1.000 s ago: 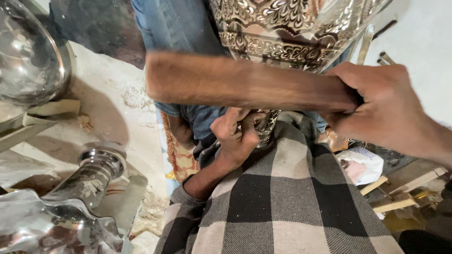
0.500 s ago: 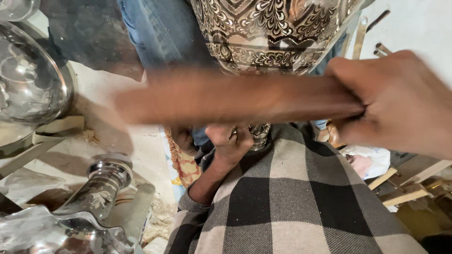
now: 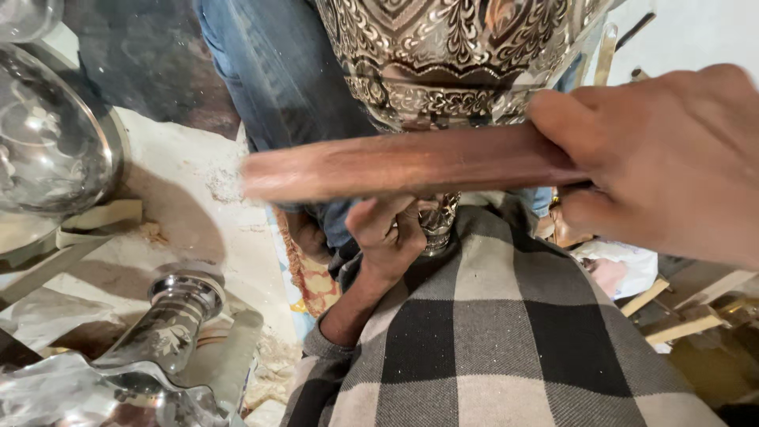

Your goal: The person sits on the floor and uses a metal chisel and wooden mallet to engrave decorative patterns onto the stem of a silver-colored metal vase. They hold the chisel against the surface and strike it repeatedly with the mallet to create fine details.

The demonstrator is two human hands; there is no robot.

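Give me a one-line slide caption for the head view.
Right hand grips a brown wooden bar; left hand steadies an engraved silver vessel.

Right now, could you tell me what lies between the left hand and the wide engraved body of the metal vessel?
In the head view, the wooden stick in the right hand crosses between the left hand and the engraved vessel.

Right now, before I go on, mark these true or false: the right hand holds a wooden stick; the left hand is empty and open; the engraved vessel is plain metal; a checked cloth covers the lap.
1. The right hand holds a wooden stick: true.
2. The left hand is empty and open: false, its grip is closed at the vessel's base.
3. The vessel is plain metal: false, it is covered in engraved patterns.
4. A checked cloth covers the lap: true.
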